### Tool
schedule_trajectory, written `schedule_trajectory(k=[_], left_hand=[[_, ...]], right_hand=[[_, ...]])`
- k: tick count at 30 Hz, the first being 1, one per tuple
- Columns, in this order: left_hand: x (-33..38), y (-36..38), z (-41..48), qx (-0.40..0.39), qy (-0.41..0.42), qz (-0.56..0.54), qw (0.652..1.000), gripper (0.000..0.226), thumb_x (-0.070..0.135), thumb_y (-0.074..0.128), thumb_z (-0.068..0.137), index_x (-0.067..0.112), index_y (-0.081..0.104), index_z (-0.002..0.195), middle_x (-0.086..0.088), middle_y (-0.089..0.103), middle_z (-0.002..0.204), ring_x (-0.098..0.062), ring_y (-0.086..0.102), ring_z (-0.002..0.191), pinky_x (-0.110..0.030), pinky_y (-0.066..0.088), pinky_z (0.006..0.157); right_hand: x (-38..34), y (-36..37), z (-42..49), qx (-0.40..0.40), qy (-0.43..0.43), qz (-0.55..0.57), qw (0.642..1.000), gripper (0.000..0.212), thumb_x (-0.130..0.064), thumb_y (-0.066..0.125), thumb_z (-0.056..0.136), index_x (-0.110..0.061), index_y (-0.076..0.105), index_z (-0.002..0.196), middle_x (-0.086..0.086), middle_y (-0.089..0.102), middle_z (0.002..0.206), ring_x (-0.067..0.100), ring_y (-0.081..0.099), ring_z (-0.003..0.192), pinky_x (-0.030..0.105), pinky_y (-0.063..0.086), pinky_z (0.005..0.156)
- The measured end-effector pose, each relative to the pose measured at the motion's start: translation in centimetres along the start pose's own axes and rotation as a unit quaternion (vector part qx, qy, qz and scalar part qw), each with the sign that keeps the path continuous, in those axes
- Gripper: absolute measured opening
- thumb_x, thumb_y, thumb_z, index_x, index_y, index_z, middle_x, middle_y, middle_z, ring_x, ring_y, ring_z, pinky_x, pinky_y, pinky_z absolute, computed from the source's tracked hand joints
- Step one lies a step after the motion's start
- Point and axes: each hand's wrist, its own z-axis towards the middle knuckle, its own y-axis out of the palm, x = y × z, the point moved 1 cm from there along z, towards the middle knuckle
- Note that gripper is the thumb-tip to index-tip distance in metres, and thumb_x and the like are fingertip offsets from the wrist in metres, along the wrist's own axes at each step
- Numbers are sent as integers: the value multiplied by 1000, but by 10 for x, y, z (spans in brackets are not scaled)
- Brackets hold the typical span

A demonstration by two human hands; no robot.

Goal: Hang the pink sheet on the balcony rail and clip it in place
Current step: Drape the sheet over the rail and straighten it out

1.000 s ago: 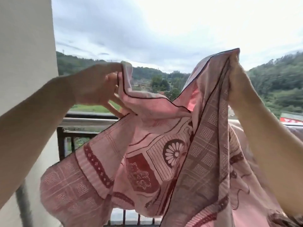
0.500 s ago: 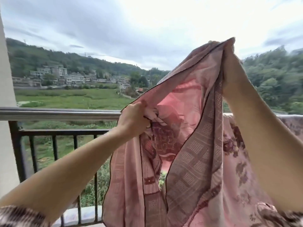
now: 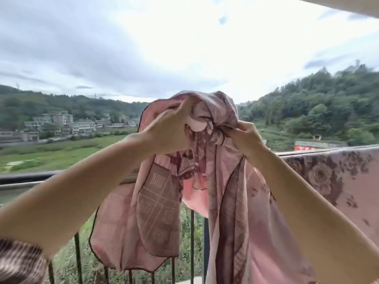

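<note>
Pink sheet (image 3: 160,212) bunched above the balcony rail (image 3: 20,184), long axis vertical, loose end hanging downward; left hand (image 3: 170,132) and right hand (image 3: 248,140) each grip its gathered top.

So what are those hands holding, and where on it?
Both grip the pink sheet at its bunched-up top, the left hand beside the right hand; the rest hangs loose before the rail.

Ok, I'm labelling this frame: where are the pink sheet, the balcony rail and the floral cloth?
pink sheet (image 3: 158,212): head view, its checked hanging panel.
balcony rail (image 3: 20,179): head view, bare top bar, left.
floral cloth (image 3: 320,177): head view, large flower print.
</note>
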Motion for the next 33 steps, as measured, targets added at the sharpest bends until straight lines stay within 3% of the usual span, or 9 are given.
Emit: schedule_trajectory(k=[2,5,9,12,15,20,26,29,33], left_hand=[[-5,-1,18,-69,37,145,986,98,-1,68,72,31,11,144,-2,58,116,-25,62,94,-39,55,76],[-26,-19,55,-130,51,432,891,91,9,64,81,32,11,150,-3,27,154,-28,20,142,-50,13,116],[-49,-25,84,-125,138,588,787,81,33,61,87,28,13,151,-2,20,157,-26,7,147,-42,-10,116],[-73,8,84,-51,146,450,879,71,25,65,83,28,31,145,-6,39,148,-30,24,142,-47,7,118],[-84,30,70,-100,11,62,993,75,18,66,83,45,26,142,-3,48,132,-28,45,124,-43,44,100],[-90,40,7,-328,-206,-56,920,110,79,65,56,25,32,145,7,54,124,-16,55,114,-33,40,105],[-87,32,-14,-186,-158,-137,960,9,17,77,77,26,78,75,-5,75,75,-13,64,63,-35,55,67],[-55,19,-14,-103,-139,-310,935,25,16,78,70,41,76,69,17,67,109,1,65,83,-17,55,62],[-9,42,-29,-272,-66,-382,881,27,27,74,71,28,76,98,14,50,139,-11,58,114,-32,56,82]], right_hand=[[-1,-12,10,83,-30,3,996,17,-13,65,89,-15,63,72,-10,54,40,4,47,34,17,39,36],[-1,-24,19,185,-103,-103,972,21,-19,64,88,-22,62,68,-11,54,46,0,42,37,16,31,37],[3,-25,25,234,-169,-180,940,16,-19,56,92,-19,57,76,-6,52,58,8,40,47,13,25,37],[10,-21,39,238,-177,-191,936,12,-16,54,92,-18,57,81,-8,51,61,6,41,50,12,30,37],[18,-26,54,252,-159,-183,937,12,-19,55,92,-13,60,83,-6,55,65,6,45,54,11,32,40],[31,-36,64,286,-141,-171,932,38,-23,46,96,-19,45,59,-4,46,52,0,39,36,14,26,35],[33,-34,70,250,-78,-131,956,39,-18,38,97,-12,44,58,1,36,52,10,31,43,24,24,39],[39,-34,68,178,-12,-103,979,27,-25,45,86,-15,59,65,7,50,64,18,45,61,30,36,59],[44,-44,60,93,42,-101,990,31,-29,40,83,-16,59,62,6,58,70,19,53,69,32,43,67]])
